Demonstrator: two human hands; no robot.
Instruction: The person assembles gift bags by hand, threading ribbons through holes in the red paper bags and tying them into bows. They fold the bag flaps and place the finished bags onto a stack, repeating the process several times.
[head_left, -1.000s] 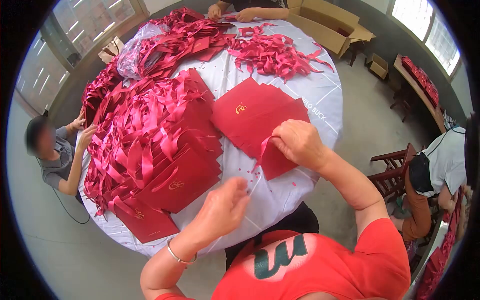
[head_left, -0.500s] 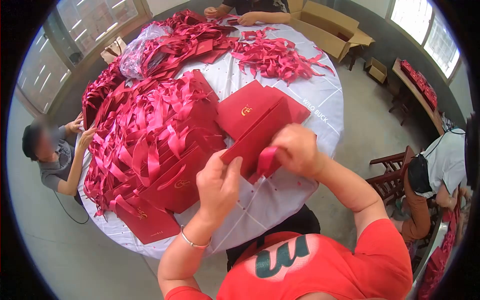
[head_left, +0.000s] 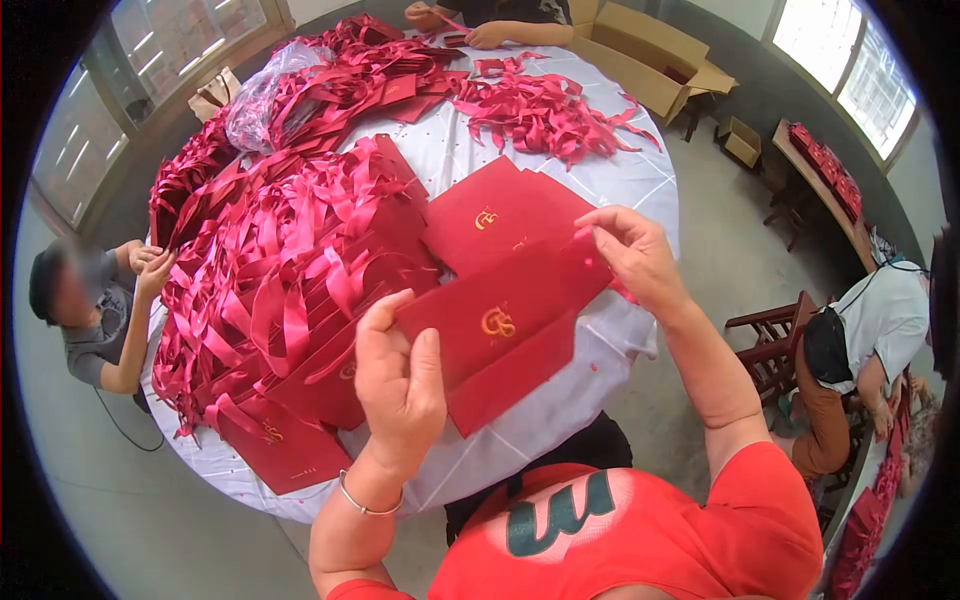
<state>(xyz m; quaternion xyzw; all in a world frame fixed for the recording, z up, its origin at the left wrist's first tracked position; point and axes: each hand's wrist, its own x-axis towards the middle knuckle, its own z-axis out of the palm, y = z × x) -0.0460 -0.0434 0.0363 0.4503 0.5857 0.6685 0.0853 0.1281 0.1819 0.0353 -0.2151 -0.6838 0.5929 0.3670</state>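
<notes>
A red paper gift bag (head_left: 545, 300) with a gold emblem is held tilted above the table, its lower panel folded at an angle. My left hand (head_left: 400, 385) grips its left end, thumb in front and fingers bent at the upper corner. At the other end, my right hand (head_left: 640, 262) pinches the upper right corner, where a bit of pink ribbon shows by the fingertips. Just beyond lie flat red bags (head_left: 465, 215), the top one with a gold emblem. Left of my left hand stands a dense row of bags with pink ribbon handles (head_left: 290, 270).
The round table has a white cloth (head_left: 640, 185). Loose ribbons (head_left: 560, 115) and a clear plastic bag (head_left: 270, 100) lie farther back. One person (head_left: 95, 310) handles bags at left; another person's hands (head_left: 487, 36) are at the far edge. A cardboard box (head_left: 640, 60) stands behind.
The held bag has turned so its emblem side faces me. My right hand has moved up and right, to the bag's upper corner, and the ribbon loop is mostly out of sight.
</notes>
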